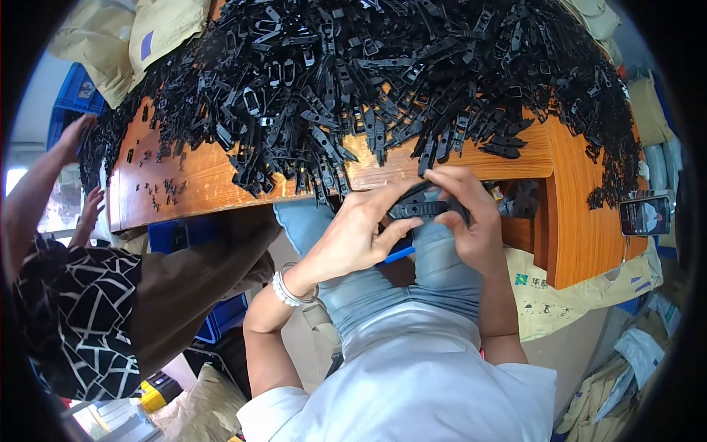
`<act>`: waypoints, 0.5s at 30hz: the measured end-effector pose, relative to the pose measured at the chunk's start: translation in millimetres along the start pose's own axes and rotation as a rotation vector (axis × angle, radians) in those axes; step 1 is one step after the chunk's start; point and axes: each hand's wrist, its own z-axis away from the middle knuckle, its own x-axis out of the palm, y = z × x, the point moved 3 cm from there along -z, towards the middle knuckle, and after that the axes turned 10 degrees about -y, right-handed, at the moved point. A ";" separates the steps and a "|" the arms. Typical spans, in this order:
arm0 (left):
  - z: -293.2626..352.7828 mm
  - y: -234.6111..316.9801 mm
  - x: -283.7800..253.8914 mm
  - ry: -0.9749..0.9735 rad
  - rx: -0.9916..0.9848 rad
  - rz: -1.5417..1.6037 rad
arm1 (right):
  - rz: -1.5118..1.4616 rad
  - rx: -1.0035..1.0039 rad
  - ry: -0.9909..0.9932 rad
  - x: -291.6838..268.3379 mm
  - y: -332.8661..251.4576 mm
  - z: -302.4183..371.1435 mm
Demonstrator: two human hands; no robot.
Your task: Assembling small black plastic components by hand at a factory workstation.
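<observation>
Between my two hands, above my lap and just off the table's near edge, is a long black plastic part (pixel 417 209) with openings along it. My left hand (pixel 361 225), with a bracelet at its wrist, grips its left end between thumb and fingers. My right hand (pixel 469 214) pinches the right end, fingers curled over the top. Beyond my hands a large heap of similar black plastic parts (pixel 317 96) covers much of the table. A few loose ones (pixel 504 144) lie near its front. The part's exact kind cannot be made out.
The brown wooden table (pixel 368 174) curves around me, with an open compartment (pixel 519 228) under its right side. Small black pieces (pixel 166 193) lie at left near a co-worker's hand (pixel 92 206). A phone (pixel 645 216) stands at the right edge. Yellowish sacks (pixel 166 37) sit at far left.
</observation>
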 end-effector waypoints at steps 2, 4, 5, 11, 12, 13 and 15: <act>0.4 -1.1 1.4 -0.008 0.023 -0.015 | 0.030 -0.040 -0.013 1.8 4.0 3.5; 1.4 -0.9 2.6 -0.016 0.046 -0.030 | 0.041 -0.048 0.021 2.6 6.7 5.8; 1.2 -1.4 3.3 -0.027 0.029 0.000 | 0.039 -0.051 0.017 0.9 7.7 5.6; 1.2 -12.4 -2.7 -0.179 0.035 0.009 | -0.431 0.110 0.036 4.0 7.2 10.0; -1.1 -13.9 -9.7 -0.035 0.245 -0.198 | -0.341 0.149 -0.039 4.2 14.0 14.3; -4.2 -20.4 -22.9 0.080 0.273 -0.252 | -0.250 0.189 -0.111 6.0 21.1 17.2; -11.3 -29.8 -61.1 0.421 0.186 -0.482 | -0.136 0.201 -0.159 11.7 31.9 22.5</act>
